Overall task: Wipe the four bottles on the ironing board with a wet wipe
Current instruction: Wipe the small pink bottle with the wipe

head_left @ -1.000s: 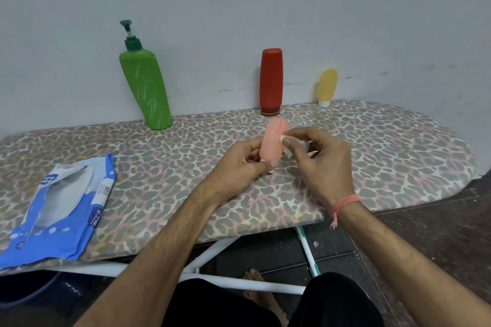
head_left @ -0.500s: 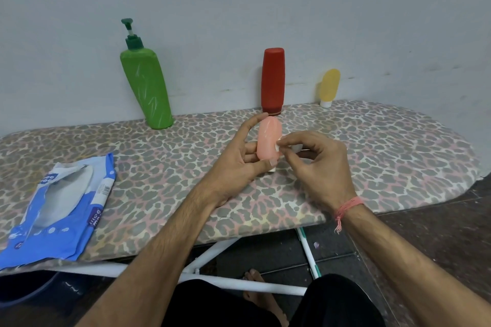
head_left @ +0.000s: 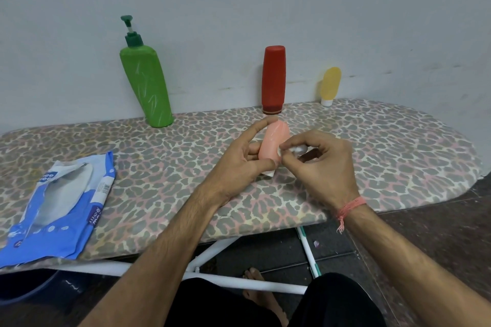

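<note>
While left hand (head_left: 239, 156) grips the small soft-looking pink plastic bottle (head_left: 272, 142) mid-body, right hand (head_left: 322, 164) pinches the crumpled white wet wipe (head_left: 288, 149) against it; probably light, squeezable, slick when wet.

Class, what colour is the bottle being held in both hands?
Pale pink plastic bottle, clearest in the head view.

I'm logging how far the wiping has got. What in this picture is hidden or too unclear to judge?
- Wet wipe, head view: mostly hidden inside the right hand; its size and contact patch are unclear.
- Pink bottle: the left hand covers its lower part and cap.
- Wipe packet: cut off by the left edge; print too small to read.
- Whether the green bottle, red bottle and yellow bottle are clean: not visible.
</note>
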